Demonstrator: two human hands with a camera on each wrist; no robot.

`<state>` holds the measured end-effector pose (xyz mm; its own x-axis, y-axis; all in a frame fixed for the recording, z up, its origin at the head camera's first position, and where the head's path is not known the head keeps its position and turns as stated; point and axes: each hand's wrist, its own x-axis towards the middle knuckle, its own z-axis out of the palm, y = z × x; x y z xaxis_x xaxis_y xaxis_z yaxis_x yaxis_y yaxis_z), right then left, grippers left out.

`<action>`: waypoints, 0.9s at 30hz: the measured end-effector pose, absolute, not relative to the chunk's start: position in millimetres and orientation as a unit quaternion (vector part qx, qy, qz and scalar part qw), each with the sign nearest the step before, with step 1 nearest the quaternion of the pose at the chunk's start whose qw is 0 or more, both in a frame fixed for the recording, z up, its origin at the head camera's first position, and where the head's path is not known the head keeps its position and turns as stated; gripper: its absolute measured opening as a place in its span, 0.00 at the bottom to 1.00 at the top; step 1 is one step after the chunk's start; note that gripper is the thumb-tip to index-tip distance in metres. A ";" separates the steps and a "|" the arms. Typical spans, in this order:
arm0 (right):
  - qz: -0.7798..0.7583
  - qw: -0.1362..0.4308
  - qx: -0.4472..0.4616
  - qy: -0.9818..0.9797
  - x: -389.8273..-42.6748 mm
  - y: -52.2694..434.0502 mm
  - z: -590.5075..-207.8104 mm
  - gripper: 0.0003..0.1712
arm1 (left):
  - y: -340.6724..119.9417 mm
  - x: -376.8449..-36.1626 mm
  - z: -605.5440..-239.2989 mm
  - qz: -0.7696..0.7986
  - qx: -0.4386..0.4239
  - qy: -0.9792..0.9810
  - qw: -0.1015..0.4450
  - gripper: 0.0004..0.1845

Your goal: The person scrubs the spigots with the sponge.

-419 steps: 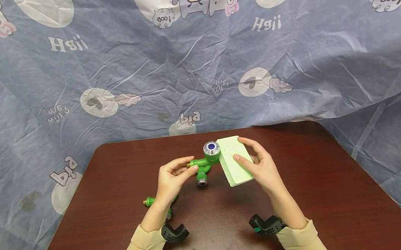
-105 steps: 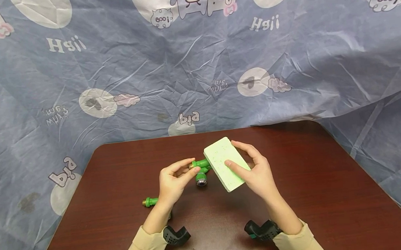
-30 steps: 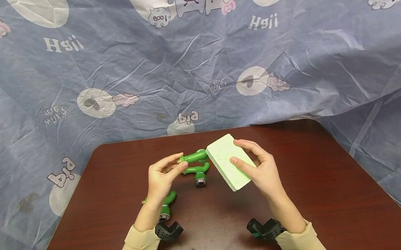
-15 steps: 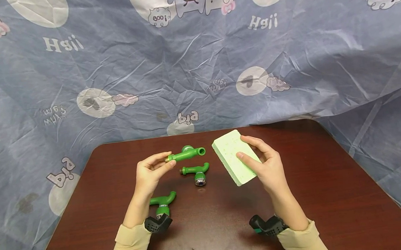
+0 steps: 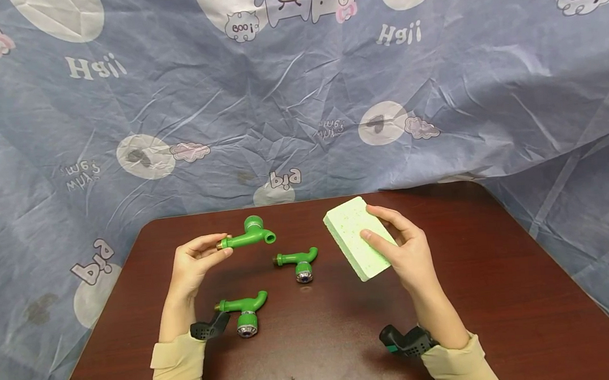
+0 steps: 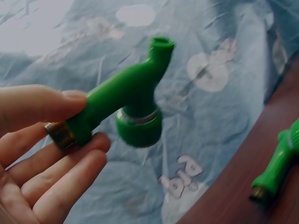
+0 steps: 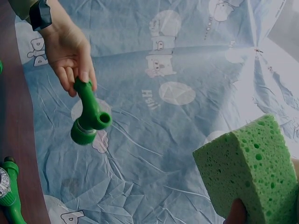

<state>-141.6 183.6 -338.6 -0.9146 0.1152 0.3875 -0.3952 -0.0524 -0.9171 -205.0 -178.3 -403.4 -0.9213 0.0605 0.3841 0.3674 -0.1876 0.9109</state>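
Observation:
My left hand (image 5: 195,265) pinches a green faucet (image 5: 250,235) by its brass threaded end, between thumb and fingers. In the left wrist view the faucet's (image 6: 126,88) curved spout points up and its ribbed knob hangs below the body. Over on the right, my right hand (image 5: 406,251) holds a pale green sponge (image 5: 359,238) by its edge, thumb on the broad face. Pores cover the sponge (image 7: 247,168) in the right wrist view. The held faucet and the sponge are well apart, both raised over the table.
Two more green faucets lie on the dark red-brown table (image 5: 466,262): one near the middle (image 5: 298,261), one nearer the front left (image 5: 244,309). A blue printed cloth (image 5: 300,99) hangs behind the table. Each wrist wears a black camera mount.
My left hand has carried the faucet left, away from the sponge, turning it so its knob points up in the head view. Earlier the sponge was against the faucet; the right hand has drawn slightly right.

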 end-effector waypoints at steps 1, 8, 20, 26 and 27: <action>0.718 0.177 0.104 -0.665 -141.9 183.9 -338.6 0.23 | -182.0 -205.4 -404.7 -0.751 -0.171 -0.630 0.100 0.18; 0.720 0.175 0.099 -0.664 -143.0 185.4 -338.3 0.24 | -206.3 -210.5 -419.6 -0.746 -0.165 -0.639 0.085 0.19; 0.719 0.173 0.099 -0.665 -143.3 186.1 -338.9 0.23 | -231.2 -221.3 -459.2 -0.747 -0.115 -0.650 0.081 0.20; 0.720 0.175 0.102 -0.664 -143.8 187.3 -339.9 0.23 | -237.3 -227.2 -481.2 -0.727 -0.090 -0.677 0.070 0.19; 0.720 0.175 0.102 -0.664 -143.8 187.3 -340.0 0.23 | -238.5 -228.0 -484.3 -0.723 -0.089 -0.681 0.067 0.19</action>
